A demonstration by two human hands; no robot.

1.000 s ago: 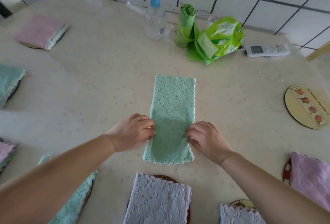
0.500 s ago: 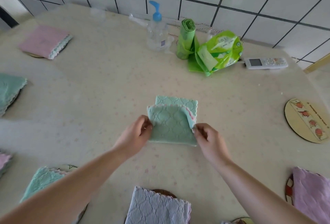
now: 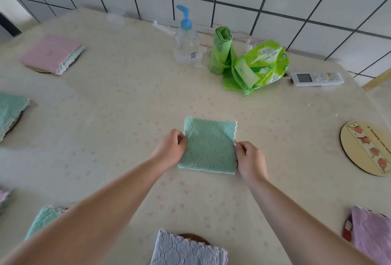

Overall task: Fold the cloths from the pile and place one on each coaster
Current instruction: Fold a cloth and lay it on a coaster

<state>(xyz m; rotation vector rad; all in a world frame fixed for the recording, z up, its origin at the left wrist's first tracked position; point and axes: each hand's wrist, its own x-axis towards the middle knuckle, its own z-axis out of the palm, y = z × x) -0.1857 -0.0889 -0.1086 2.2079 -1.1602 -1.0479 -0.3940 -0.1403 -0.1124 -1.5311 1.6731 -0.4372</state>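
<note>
A green cloth (image 3: pixel 208 146), folded into a small square, lies flat in the middle of the table. My left hand (image 3: pixel 170 148) pinches its left edge and my right hand (image 3: pixel 249 158) pinches its right edge. A bare round coaster (image 3: pixel 366 148) with a fruit strip sits at the right. Folded cloths rest on other coasters: pink (image 3: pixel 50 53) at far left, green (image 3: pixel 10 112) at the left edge, green (image 3: pixel 42 220) at near left, lilac (image 3: pixel 186 250) at the front, pink (image 3: pixel 372 235) at near right.
Along the tiled wall stand a clear pump bottle (image 3: pixel 186 40), a green bag roll (image 3: pixel 220 51), a green wipes pack (image 3: pixel 260 66) and a white remote (image 3: pixel 317 78). A bit of another cloth (image 3: pixel 3 199) shows at the left edge.
The long green strip was folded in half, near end over far end, and now lies as a flat square. Both hands moved from its middle to the square's side edges.
</note>
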